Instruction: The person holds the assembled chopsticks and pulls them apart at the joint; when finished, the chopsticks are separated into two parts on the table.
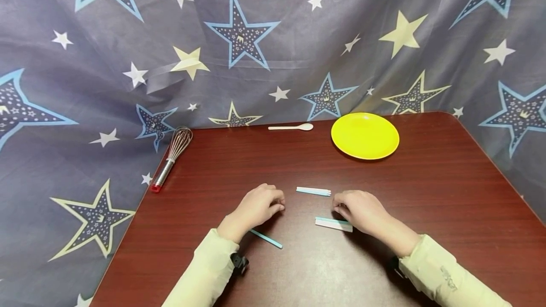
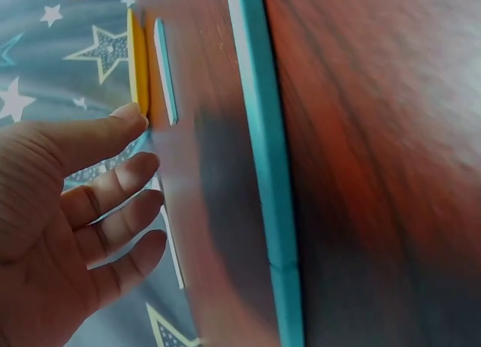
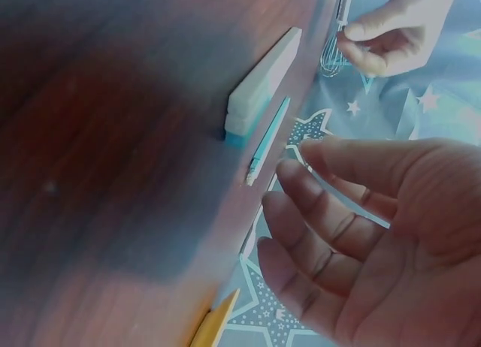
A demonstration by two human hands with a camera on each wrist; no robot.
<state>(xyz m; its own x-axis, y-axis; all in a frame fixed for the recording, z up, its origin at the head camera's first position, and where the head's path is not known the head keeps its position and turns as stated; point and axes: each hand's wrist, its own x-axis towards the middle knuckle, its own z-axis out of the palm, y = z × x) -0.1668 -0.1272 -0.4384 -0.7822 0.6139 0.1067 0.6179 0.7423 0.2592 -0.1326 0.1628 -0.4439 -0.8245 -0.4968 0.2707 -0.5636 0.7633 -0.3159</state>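
My left hand hovers over the table with loosely bent fingers and holds nothing. Below its wrist lies a single blue stick, partly covered by the arm; the left wrist view shows this stick up close. My right hand is also empty, its fingers relaxed in the right wrist view. Nearest to it is a pair of strips, one white and one light blue, side by side; its right end meets the hand's outline. Between the hands, slightly farther back, lies a small white and blue bundle of thin sticks.
A yellow plate sits at the back right of the brown table. A white spoon lies along the back edge. At the left edge rests a metal whisk with a red handle end. A starry cloth hangs behind.
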